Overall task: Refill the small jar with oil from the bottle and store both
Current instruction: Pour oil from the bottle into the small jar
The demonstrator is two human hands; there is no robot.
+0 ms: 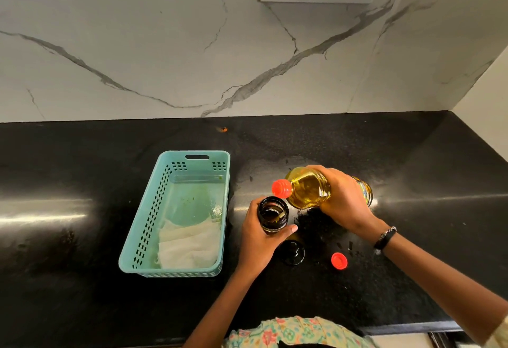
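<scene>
I can't read any text here. The oil bottle (308, 191) I'm tipping has a colourful label at its far end, mostly hidden behind my right hand (343, 199) and too blurred to make out. No other print, number or sign is legible.

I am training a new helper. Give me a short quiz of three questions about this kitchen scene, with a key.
1. True or false: the left hand holds the bottle.
2. What lies in the basket? A) a cloth B) a spoon C) a cup
3. Fill in: the jar has no ____ on it.

Key:
1. False; the right hand holds it.
2. A, the cloth.
3. lid
</scene>
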